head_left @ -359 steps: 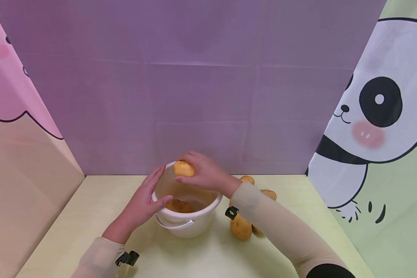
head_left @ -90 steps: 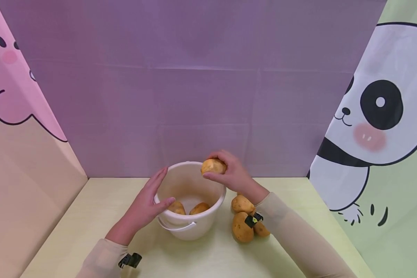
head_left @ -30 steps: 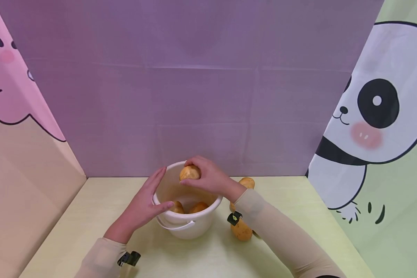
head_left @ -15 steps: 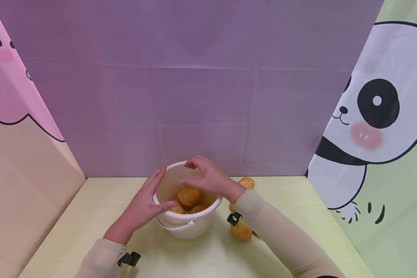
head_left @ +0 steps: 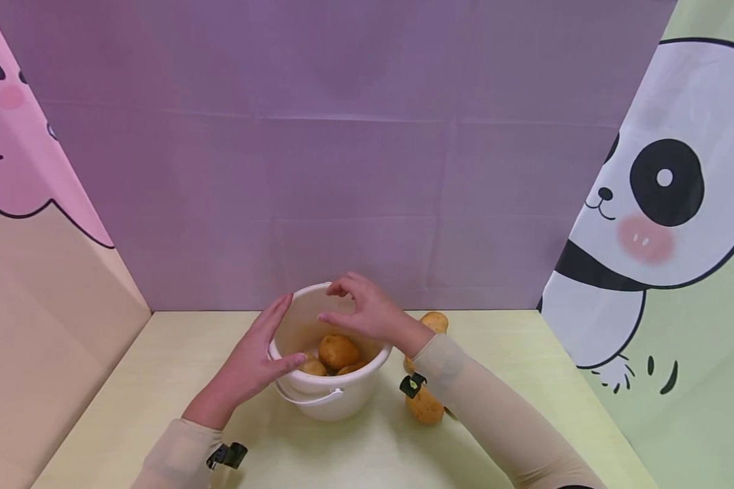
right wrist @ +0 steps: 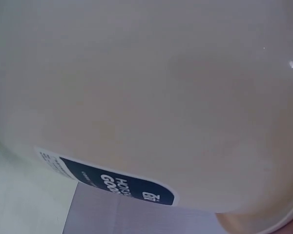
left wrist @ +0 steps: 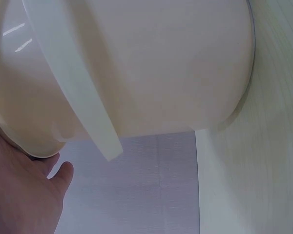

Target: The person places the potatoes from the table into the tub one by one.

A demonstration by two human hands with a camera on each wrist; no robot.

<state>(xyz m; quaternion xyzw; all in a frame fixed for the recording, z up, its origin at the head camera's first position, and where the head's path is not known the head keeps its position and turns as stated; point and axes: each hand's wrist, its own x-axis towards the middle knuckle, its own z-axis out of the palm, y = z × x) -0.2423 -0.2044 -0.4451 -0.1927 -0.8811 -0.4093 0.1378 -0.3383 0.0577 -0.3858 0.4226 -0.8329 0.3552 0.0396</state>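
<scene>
A white bucket [head_left: 342, 401] stands upright on the table, its handle hanging down at the front. My left hand [head_left: 251, 363] holds its left rim, thumb over the edge and fingers along the side; the left wrist view shows this hand [left wrist: 27, 190] at the rim. Over the bucket's opening hovers my right hand [head_left: 367, 309], fingers and thumb spread apart with nothing between them. Inside lie a potato [head_left: 338, 352] on top, another potato [head_left: 313, 367] at the left and a partly covered potato [head_left: 351, 368]. The right wrist view shows mostly the bucket's outer wall [right wrist: 136, 97] with a dark label.
Right of the bucket, several potatoes lie on the pale wooden table [head_left: 318, 458], partly hidden by my right forearm. One potato [head_left: 425, 407] is in front and another potato [head_left: 434, 321] is farther back. A purple cloth wall [head_left: 355, 170] rises behind the table.
The potato that my right hand held over the bucket has dropped in, settling on top of two others. The right hand has let go; the left has stayed at the rim.
</scene>
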